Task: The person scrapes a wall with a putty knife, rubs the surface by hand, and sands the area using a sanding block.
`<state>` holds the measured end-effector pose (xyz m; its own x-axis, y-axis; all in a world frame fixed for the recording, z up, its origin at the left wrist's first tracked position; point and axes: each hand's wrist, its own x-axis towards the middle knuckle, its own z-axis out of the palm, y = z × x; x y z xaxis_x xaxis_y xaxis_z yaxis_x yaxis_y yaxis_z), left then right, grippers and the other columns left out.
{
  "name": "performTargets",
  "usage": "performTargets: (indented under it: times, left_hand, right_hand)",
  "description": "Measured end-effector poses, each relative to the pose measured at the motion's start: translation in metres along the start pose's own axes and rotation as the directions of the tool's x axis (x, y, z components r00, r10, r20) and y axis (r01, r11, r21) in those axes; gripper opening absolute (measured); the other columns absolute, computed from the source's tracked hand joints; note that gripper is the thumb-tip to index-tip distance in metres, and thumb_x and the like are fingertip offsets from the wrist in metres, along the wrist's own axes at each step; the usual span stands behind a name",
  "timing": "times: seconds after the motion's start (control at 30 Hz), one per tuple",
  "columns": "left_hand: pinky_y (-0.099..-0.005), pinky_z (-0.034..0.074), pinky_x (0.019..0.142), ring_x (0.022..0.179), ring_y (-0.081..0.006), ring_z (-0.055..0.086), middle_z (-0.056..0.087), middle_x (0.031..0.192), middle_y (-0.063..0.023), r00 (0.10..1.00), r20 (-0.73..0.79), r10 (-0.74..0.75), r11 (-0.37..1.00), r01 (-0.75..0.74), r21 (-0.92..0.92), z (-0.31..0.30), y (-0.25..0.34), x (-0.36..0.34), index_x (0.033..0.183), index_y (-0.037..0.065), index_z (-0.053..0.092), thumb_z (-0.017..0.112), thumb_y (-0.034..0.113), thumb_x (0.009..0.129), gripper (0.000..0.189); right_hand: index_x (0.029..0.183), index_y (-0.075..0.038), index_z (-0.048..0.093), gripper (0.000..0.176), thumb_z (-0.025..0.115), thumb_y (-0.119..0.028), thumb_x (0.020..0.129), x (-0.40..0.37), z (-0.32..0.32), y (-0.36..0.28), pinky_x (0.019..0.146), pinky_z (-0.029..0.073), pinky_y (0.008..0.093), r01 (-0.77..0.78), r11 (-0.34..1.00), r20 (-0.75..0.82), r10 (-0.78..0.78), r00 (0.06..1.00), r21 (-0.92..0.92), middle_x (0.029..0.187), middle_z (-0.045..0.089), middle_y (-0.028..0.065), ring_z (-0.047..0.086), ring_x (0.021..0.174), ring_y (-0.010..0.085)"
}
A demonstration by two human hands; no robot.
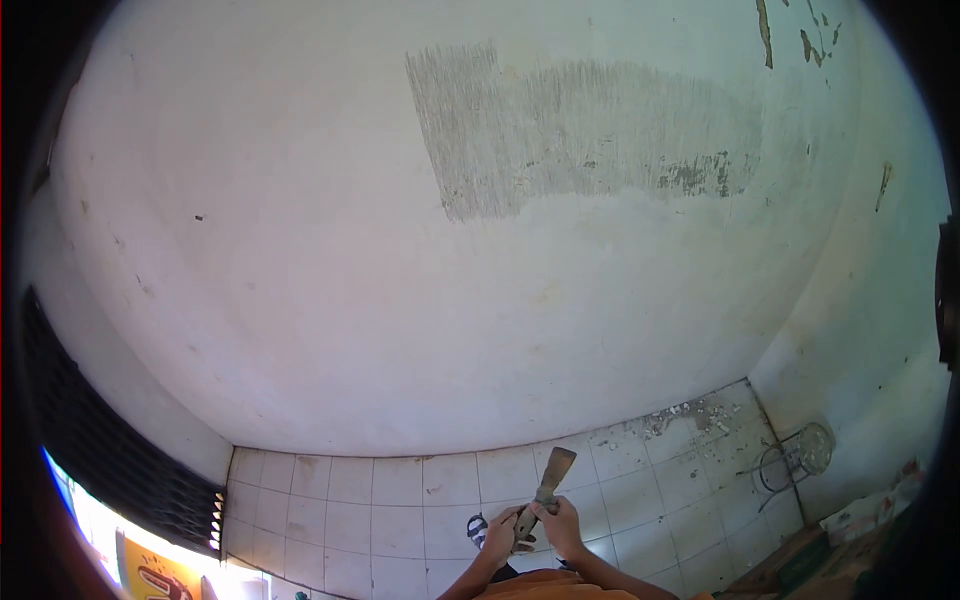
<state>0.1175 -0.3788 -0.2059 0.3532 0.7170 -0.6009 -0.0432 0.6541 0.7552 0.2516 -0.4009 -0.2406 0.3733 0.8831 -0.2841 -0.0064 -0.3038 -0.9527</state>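
gripping a scraper (556,474) together, the left hand (499,538) and the right hand (561,528) meet close to the body, above the near edge of the tiled floor (345,520); the left fingers curl round the lower handle, while the right thumb and fingers seem to pinch it just below the blade, though i cannot tell where the hidden fingertips rest. holding it with both hands probably steadies the handle and leaves the blade free, tilted up and rightward. pale flakes (690,412) lie by the floor's far right corner, and their place below a scratched grey patch (590,130) on the wall (400,300) suggests they are bits of its coating. a stool (815,448) sits by the floor's right edge, perhaps to leave room
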Motion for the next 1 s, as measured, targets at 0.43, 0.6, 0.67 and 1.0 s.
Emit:
performTargets:
  times: [0.43, 0.6, 0.67, 1.0]
  left_hand:
    - [-0.0256, 0.043, 0.045, 0.051, -0.0090, 0.048, 0.051, 0.067, -0.0006, 0.983, 0.035, 0.178, 0.981, -0.180, 0.077, -0.002, 0.028, -0.015, 0.103, 0.000, 0.056, 0.057, 0.028, 0.093, 0.030]
    - [-0.0275, 0.050, 0.050, 0.056, -0.0128, 0.056, 0.058, 0.079, -0.0063, 0.934, 0.081, 0.348, 0.932, -0.354, 0.074, -0.018, 0.073, -0.005, 0.125, -0.004, 0.045, 0.054, 0.020, 0.095, 0.039]
    - [-0.0293, 0.053, 0.053, 0.059, -0.0159, 0.060, 0.058, 0.085, -0.0082, 0.929, 0.137, 0.344, 0.937, -0.348, 0.007, -0.034, 0.085, 0.007, 0.132, -0.005, 0.038, 0.051, 0.016, 0.095, 0.044]
    - [-0.0352, 0.058, 0.060, 0.077, -0.0295, 0.067, 0.060, 0.102, -0.0193, 0.899, 0.175, 0.401, 0.915, -0.403, -0.028, -0.081, 0.155, 0.054, 0.121, -0.005, 0.039, 0.050, 0.006, 0.092, 0.033]
  right_hand:
    - [0.107, 0.001, 0.053, 0.030, 0.054, -0.026, 0.094, -0.008, 0.031, -0.040, 0.063, 0.048, 0.0362, 0.247, 0.951, -0.006, -0.253, 0.968, -0.186, 0.087, 0.065, 0.0196, 0.065, 0.071, 0.0250]
    - [0.120, 0.000, 0.046, 0.035, 0.054, -0.021, 0.094, 0.024, 0.050, -0.065, 0.082, 0.046, 0.0358, 0.353, 0.933, -0.066, -0.357, 0.932, -0.073, 0.113, 0.057, 0.0218, 0.058, 0.107, 0.0295]
    - [0.128, 0.000, 0.041, 0.041, 0.053, -0.014, 0.091, 0.039, 0.055, -0.103, 0.098, 0.038, 0.0402, 0.515, 0.842, -0.022, -0.524, 0.851, -0.159, 0.130, 0.047, 0.0222, 0.043, 0.124, 0.0346]
    - [0.116, -0.001, 0.049, 0.030, 0.053, -0.018, 0.091, 0.145, 0.103, -0.229, 0.111, 0.026, 0.0499, 0.991, 0.028, 0.813, -0.568, 0.126, -0.134, 0.131, 0.048, 0.0163, 0.031, 0.135, 0.0316]
